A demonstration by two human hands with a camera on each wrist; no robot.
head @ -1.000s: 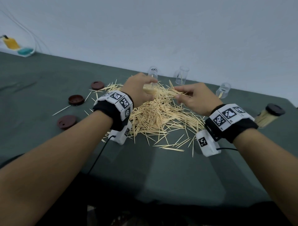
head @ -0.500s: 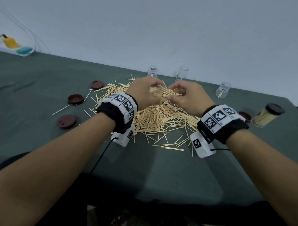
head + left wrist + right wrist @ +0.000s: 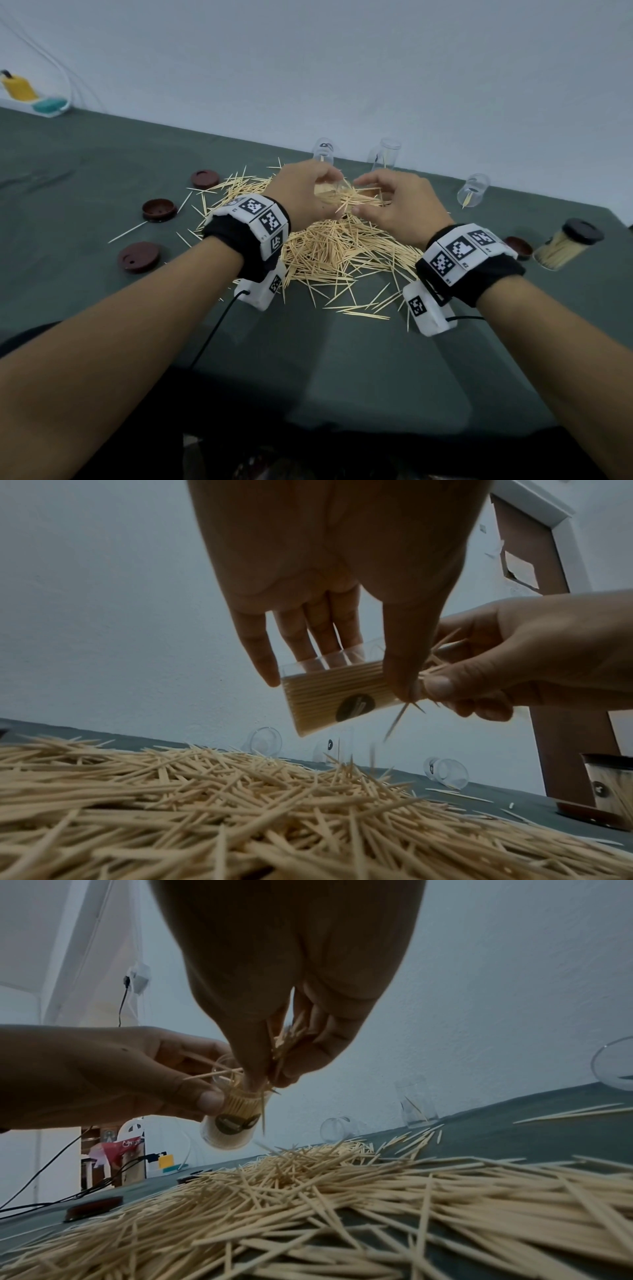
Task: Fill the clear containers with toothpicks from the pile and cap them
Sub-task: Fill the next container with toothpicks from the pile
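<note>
Left hand grips the tilted container, mouth toward the right hand pinching toothpicks.

A plain pale wall rises behind the table, which is covered in dark grey-green cloth. A brown door with a white frame stands to one side. A white cable runs down the wall to a white tray at the table's far corner. The light is dim, cool and even.
</note>
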